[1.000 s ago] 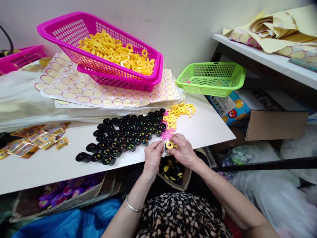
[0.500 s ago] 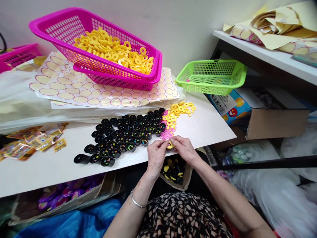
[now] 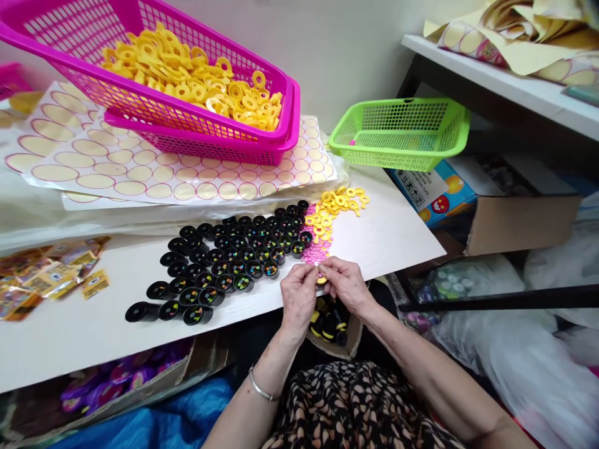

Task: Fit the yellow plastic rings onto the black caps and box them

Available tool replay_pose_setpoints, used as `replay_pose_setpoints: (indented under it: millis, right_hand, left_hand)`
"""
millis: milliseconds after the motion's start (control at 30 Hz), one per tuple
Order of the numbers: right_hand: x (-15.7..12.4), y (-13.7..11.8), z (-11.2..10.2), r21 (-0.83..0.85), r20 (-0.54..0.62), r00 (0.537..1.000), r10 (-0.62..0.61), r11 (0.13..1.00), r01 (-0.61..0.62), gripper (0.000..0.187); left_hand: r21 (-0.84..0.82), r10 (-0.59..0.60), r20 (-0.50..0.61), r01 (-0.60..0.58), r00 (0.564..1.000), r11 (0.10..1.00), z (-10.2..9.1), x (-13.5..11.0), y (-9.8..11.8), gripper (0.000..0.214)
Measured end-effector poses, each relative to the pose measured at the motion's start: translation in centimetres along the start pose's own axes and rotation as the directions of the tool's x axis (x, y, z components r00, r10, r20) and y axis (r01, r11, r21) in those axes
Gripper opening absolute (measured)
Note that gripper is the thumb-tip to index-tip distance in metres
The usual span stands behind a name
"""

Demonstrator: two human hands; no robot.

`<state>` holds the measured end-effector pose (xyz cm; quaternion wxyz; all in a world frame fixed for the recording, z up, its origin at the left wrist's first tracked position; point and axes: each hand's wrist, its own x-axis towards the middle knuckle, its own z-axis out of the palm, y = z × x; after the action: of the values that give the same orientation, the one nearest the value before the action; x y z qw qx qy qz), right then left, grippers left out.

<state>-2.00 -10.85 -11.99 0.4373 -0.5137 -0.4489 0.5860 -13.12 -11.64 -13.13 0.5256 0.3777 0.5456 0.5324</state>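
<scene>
My left hand (image 3: 298, 295) and my right hand (image 3: 345, 285) meet at the table's front edge, fingers pinched together on a small black cup with a yellow ring (image 3: 321, 280) that is mostly hidden between them. Just beyond them lie a patch of pink beads (image 3: 316, 253) and a loose pile of yellow rings (image 3: 337, 206). Several black cups (image 3: 234, 252) with coloured beads inside stand in rows to the left. Below my hands sits a small box of finished black-and-yellow pieces (image 3: 329, 323).
A pink basket (image 3: 262, 134) full of yellow rings rests on sticker sheets (image 3: 140, 171) at the back. A green basket (image 3: 402, 134) stands at the right, above a cardboard box (image 3: 515, 221). Yellow packets (image 3: 51, 280) lie at the left. Clear bags fill the floor at the right.
The yellow ring was plainly visible in my right hand. Both hands have since closed together over the piece, hiding most of it. The view has tilted slightly down and left.
</scene>
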Motion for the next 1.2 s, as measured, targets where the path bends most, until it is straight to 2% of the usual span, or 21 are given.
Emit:
replay_pose_setpoints:
  millis: [133, 233, 300, 400, 600, 700, 867, 1100, 1200]
  right_hand:
    - [-0.3, -0.1, -0.6, 0.029, 0.122, 0.992, -0.016, 0.999, 0.013, 0.027]
    - [-0.3, -0.4, -0.8, -0.014, 0.147, 0.989, -0.015, 1.000, 0.018, 0.031]
    - [-0.3, -0.6, -0.8, -0.037, 0.143, 0.990, 0.006, 0.999, -0.001, 0.030]
    - [-0.3, -0.5, -0.7, -0.048, 0.130, 0.991, 0.026, 0.999, -0.020, 0.027]
    - [-0.4, -0.2, -0.3, -0.084, 0.067, 0.998, -0.014, 0.996, 0.019, 0.023]
    - [-0.3, -0.4, -0.2, -0.123, 0.074, 0.997, -0.003, 0.992, 0.013, 0.023]
    - [-0.5, -0.6, 0.2, -0.113, 0.107, 0.994, -0.016, 0.993, 0.029, 0.026]
    - [-1.9, 0.1, 1.3, -0.074, 0.106, 0.992, -0.072, 0.994, 0.080, 0.028]
    - [-2.0, 0.2, 1.5, -0.077, 0.087, 0.993, -0.076, 0.994, 0.082, 0.026]
  left_hand:
    - [-0.123, -0.102, 0.046, 0.107, 0.994, 0.987, -0.1, 0.1, 0.9, 0.017]
    - [-0.174, -0.184, 0.094, 0.198, 0.978, 0.965, -0.3, 0.4, 1.3, 0.018]
    - [-0.157, -0.203, 0.099, 0.216, 0.974, 0.964, -0.4, 0.5, 1.2, 0.019]
    - [-0.137, -0.190, 0.088, 0.200, 0.978, 0.970, -0.5, 0.7, 0.9, 0.021]
    - [-0.041, -0.115, 0.081, 0.118, 0.990, 0.992, -0.6, 1.0, 0.3, 0.016]
    - [-0.021, -0.114, 0.093, 0.116, 0.989, 0.993, -0.8, 1.2, 0.6, 0.016]
    - [-0.042, -0.093, 0.187, 0.102, 0.978, 0.994, -1.3, 0.6, 1.3, 0.028]
    - [-0.040, -0.116, 0.168, 0.124, 0.979, 0.991, -1.9, 0.7, 1.7, 0.027]
    - [0.018, -0.054, 0.164, 0.052, 0.985, 0.998, -2.2, 0.9, 1.8, 0.028]
